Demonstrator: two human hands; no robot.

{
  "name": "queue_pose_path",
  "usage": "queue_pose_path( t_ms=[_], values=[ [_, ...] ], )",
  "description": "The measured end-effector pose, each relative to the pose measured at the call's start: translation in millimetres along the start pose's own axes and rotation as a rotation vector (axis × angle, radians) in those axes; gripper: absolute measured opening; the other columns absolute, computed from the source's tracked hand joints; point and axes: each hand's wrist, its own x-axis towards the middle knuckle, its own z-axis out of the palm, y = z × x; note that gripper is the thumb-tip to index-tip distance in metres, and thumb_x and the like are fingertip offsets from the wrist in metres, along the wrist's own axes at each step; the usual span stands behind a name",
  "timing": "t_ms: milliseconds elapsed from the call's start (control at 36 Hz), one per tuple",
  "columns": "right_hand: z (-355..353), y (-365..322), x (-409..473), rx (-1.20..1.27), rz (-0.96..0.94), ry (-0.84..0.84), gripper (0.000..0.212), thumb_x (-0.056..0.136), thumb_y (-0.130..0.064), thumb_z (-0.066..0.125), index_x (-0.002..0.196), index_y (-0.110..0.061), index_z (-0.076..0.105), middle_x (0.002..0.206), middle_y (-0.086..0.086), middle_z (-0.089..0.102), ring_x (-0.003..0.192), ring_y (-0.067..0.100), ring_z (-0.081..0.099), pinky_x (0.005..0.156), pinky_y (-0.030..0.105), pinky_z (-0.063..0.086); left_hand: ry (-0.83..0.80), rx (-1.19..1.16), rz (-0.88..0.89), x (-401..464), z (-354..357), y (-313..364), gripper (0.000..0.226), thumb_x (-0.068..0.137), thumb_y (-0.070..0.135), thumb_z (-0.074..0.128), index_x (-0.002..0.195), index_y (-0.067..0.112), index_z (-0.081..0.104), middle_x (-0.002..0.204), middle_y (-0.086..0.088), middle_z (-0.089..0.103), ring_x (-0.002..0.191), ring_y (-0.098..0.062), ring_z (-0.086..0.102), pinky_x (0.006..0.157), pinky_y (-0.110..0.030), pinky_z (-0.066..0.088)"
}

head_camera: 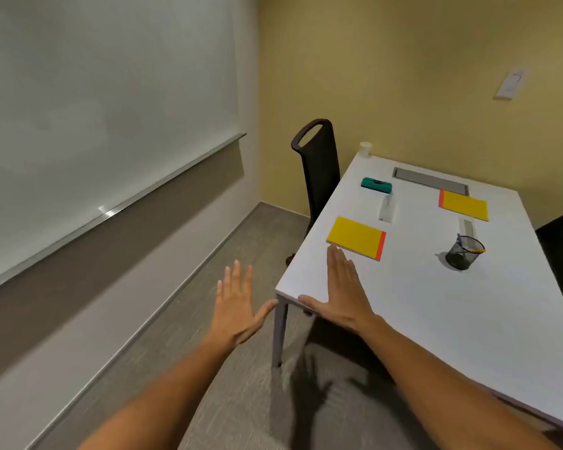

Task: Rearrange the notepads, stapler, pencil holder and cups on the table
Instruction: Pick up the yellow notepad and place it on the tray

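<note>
- Near notepad, yellow with a red edge, lies flat by the table's left edge
- Right hand is spread flat, fingertips just short of that pad, holding nothing
- Left hand hangs open over the floor, left of the table corner
- Far notepad, teal stapler and mesh pencil holder sit apart
- White cup stands at the far corner, beside a black chair
- Clear items mid-table are hard to make out

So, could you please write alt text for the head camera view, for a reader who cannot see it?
Two bare, empty, open hands reach forward, the left hand over the floor and the right hand above the corner of a white table. The table carries two yellow notepads, a teal stapler, a mesh pencil holder and a white cup.
</note>
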Motion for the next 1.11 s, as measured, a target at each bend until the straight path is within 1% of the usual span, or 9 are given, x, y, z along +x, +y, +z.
queue_pose_path(
  t_ms=[56,139,222,333,472,611,889,1028,1111],
  values=[
    [10.2,-16.8,-4.0,0.118,0.010,0.001,0.126,0.068,-0.096,0.036,0.149,-0.032,-0.035,0.165,-0.005,-0.028,0.155,0.017,-0.016,0.127,0.043,-0.002,-0.017,-0.051,-0.024,-9.5,0.5,-14.9,0.101,0.084,0.087,0.019,0.157,0.023,-0.010,0.163,-0.009,-0.022,0.149,-0.028,-0.021,0.123,-0.051,-0.003],
    [28.1,-35.7,-17.3,0.172,0.009,-0.008,0.127,0.074,-0.088,0.050,0.155,-0.027,-0.026,0.166,-0.007,-0.026,0.155,0.015,-0.015,0.127,0.040,-0.002,-0.013,-0.079,-0.061,-24.7,6.3,-36.4,0.100,0.084,0.086,0.021,0.157,0.025,-0.010,0.163,-0.008,-0.022,0.150,-0.027,-0.020,0.122,-0.048,-0.006],
    [40.5,-52.5,-23.8,0.213,0.001,-0.064,0.126,0.075,-0.089,0.048,0.155,-0.027,-0.027,0.165,-0.006,-0.028,0.154,0.013,-0.018,0.127,0.042,-0.001,0.003,-0.143,-0.115,-37.0,8.8,-55.9,0.100,0.084,0.086,0.022,0.157,0.024,-0.008,0.163,-0.007,-0.020,0.150,-0.026,-0.019,0.122,-0.047,-0.005],
    [60.0,-71.6,-28.8,0.303,-0.004,-0.131,0.123,0.077,-0.089,0.047,0.155,-0.029,-0.027,0.166,-0.006,-0.027,0.154,0.013,-0.017,0.127,0.047,0.005,0.010,-0.241,-0.142,-52.8,16.7,-77.1,0.097,0.086,0.083,0.027,0.157,0.027,-0.009,0.162,-0.001,-0.021,0.150,-0.022,-0.019,0.122,-0.047,-0.005],
    [78.9,-96.9,-24.0,0.492,-0.023,-0.229,0.119,0.079,-0.081,0.058,0.152,-0.042,-0.027,0.166,-0.013,-0.023,0.154,0.011,-0.013,0.126,0.049,0.009,-0.053,-0.346,-0.187,-66.0,26.6,-101.0,0.095,0.087,0.077,0.035,0.158,0.028,-0.005,0.163,0.001,-0.021,0.151,-0.021,-0.017,0.123,-0.046,-0.005],
    [89.2,-116.8,-3.4,0.579,-0.031,-0.298,0.118,0.079,-0.077,0.062,0.152,-0.046,-0.025,0.166,-0.013,-0.021,0.155,0.016,-0.009,0.125,0.052,0.012,-0.073,-0.404,-0.263,-62.3,34.7,-117.3,0.096,0.085,0.080,0.033,0.158,0.028,-0.001,0.163,0.001,-0.021,0.151,-0.020,-0.017,0.123,-0.048,-0.002],
    [97.9,-130.1,63.1,0.669,-0.119,-0.332,0.110,0.083,-0.069,0.065,0.154,-0.050,-0.017,0.166,-0.018,-0.020,0.155,0.015,-0.005,0.123,0.054,0.020,0.011,-0.504,-0.312,-7.8,18.6,-135.0,0.100,0.079,0.088,0.028,0.157,0.033,0.000,0.163,0.009,-0.022,0.150,-0.013,-0.019,0.123,-0.047,0.000],
    [99.8,-120.2,102.1,0.747,-0.084,-0.352,0.112,0.076,-0.077,0.064,0.151,-0.055,-0.017,0.165,-0.021,-0.019,0.155,0.013,-0.003,0.123,0.056,0.022,-0.003,-0.511,-0.322,34.2,7.4,-144.3,0.096,0.081,0.086,0.030,0.156,0.036,-0.001,0.162,0.014,-0.024,0.150,-0.011,-0.019,0.123,-0.049,0.002],
    [102.2,-112.8,127.2,0.749,-0.073,-0.347,0.111,0.074,-0.079,0.063,0.150,-0.058,-0.015,0.166,-0.020,-0.017,0.154,0.013,0.001,0.123,0.054,0.022,-0.014,-0.501,-0.322,62.1,0.6,-151.2,0.096,0.080,0.086,0.030,0.157,0.035,0.000,0.162,0.014,-0.023,0.150,-0.010,-0.019,0.124,-0.050,0.002]
  ],
)
